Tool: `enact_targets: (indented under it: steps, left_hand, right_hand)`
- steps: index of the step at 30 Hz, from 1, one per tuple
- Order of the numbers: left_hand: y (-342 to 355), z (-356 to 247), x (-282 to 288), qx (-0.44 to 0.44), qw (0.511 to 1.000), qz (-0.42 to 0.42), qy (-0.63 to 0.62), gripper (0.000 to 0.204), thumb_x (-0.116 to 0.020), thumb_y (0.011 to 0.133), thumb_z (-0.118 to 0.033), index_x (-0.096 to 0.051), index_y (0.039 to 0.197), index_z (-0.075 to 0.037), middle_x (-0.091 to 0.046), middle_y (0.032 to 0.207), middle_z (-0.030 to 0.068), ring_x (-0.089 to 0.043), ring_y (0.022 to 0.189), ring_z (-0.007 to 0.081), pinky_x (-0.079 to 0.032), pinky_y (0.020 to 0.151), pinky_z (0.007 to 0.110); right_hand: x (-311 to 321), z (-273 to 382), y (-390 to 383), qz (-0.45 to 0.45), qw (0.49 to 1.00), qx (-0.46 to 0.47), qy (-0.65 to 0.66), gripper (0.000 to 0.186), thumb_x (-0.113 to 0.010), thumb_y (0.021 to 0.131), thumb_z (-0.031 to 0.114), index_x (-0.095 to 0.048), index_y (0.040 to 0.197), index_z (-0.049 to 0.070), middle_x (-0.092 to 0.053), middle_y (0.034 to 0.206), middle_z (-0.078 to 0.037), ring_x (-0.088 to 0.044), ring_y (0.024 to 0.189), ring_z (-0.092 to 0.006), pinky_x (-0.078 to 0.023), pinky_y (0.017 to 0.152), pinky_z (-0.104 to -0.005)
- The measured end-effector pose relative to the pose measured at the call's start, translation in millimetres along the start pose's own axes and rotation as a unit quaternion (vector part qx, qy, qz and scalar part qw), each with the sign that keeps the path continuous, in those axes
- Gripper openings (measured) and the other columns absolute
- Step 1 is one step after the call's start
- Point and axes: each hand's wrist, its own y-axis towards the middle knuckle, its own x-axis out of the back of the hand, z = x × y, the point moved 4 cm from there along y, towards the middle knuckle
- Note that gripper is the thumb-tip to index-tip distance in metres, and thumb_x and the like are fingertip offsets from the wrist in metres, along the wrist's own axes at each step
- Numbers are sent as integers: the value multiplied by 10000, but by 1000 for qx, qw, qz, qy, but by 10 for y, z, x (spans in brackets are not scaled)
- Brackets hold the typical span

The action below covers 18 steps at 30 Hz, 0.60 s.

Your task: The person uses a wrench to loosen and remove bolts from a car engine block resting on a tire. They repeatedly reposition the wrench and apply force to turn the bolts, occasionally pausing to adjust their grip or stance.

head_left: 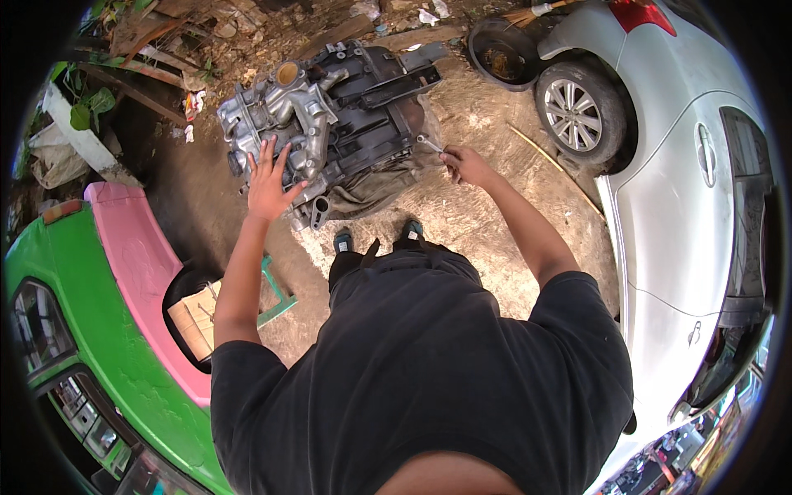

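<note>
In front of my feet a car engine (301, 124) lies on the ground, silver metal on its left part and dark covers on its right. My left hand (270, 183) rests flat with spread fingers on the near side of the silver part. Off the engine's right end, my right hand (464, 166) is closed round a silver wrench (430, 144), whose ring-shaped head points up and left toward the engine. A crumpled dark cloth (371, 191) lies under the engine's near edge.
A silver car (676, 214) stands at right, a green and pink vehicle (136, 247) at left. Behind the engine's right end sits a black round basin (502, 56). A thin stick (557, 169) lies near the silver car's wheel (575, 114). Wood scraps (132, 78) fill the far left.
</note>
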Motion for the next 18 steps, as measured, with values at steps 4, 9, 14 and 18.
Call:
enact_targets:
  steps: [4,9,14,18]
  left_hand:
    - [-4,5,-17,-6,1000,-12,11,852,-690,810,-502,-342,1509,-162,-206,1603,109,-159,1486,336,-94,1192,568]
    - [-1,-1,-7,-12,1000,-11,8,845,-678,815,-515,-345,1507,-164,-211,1602,114,-158,1487,334,-83,1191,575]
    - [37,-199,41,-4,999,-19,-29,843,-700,802,-486,-368,1491,-130,-238,1584,145,-190,1475,358,-101,1184,581]
    - [122,-655,-67,-68,992,-30,-103,764,-704,819,-414,-413,1460,-118,-291,1559,158,-238,1458,372,-116,1173,602]
  right_hand:
    - [-107,-48,-30,4,991,56,-124,323,-568,967,347,-678,1121,85,-668,864,-147,-650,802,-315,-509,739,-425]
    - [-221,21,-45,-44,945,135,-294,276,-557,943,292,-671,1171,186,-682,987,-152,-656,915,-346,-522,772,-465]
    - [-278,121,51,-19,921,76,-381,292,-547,916,210,-667,1182,217,-690,1011,-158,-665,956,-344,-535,779,-472]
    - [-228,243,209,7,888,101,-449,273,-535,911,195,-673,1146,197,-701,941,-159,-677,905,-353,-542,751,-471]
